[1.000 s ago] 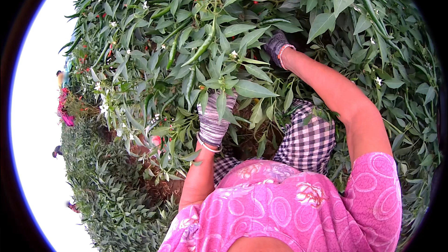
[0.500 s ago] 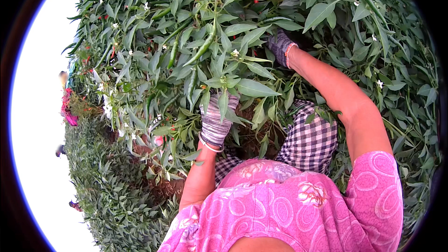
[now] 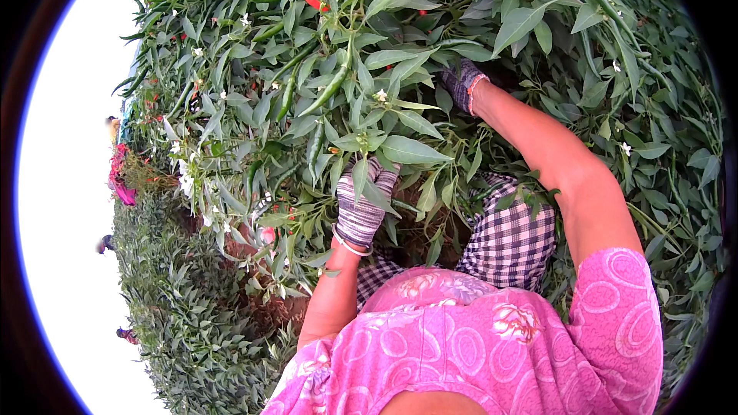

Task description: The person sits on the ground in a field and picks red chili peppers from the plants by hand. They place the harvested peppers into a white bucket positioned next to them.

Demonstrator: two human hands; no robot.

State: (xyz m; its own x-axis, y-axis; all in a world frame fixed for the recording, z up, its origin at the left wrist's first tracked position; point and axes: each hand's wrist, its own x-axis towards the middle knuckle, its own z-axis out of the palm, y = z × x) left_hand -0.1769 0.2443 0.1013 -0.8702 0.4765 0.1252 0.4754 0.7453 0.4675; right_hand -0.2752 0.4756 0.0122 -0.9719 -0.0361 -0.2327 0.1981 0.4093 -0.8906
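My left hand [image 3: 361, 207], in a grey and white striped knit glove, reaches into the chilli plant [image 3: 407, 150] in front of me. Leaves cover most of its fingers, so any grip stays hidden. My right hand [image 3: 460, 86], in a darker knit glove, is pushed deeper into the foliage, its fingers out of sight under leaves. Above and left of my left hand hang green chillies [image 3: 336, 84], one of them a slim dark green chilli [image 3: 316, 142]. A ripe red chilli [image 3: 310, 1] shows near the top.
Dense chilli bushes [image 3: 661, 146] with white flowers surround me. My knee in checked cloth [image 3: 507, 234] sits below the right arm. Crop rows [image 3: 192, 284] stretch along the left, with a few distant people, one in bright pink [image 3: 121, 175].
The whole view has shifted slightly. My left hand sits a little further right and lower among the leaves. My right hand stays reached into the bush.
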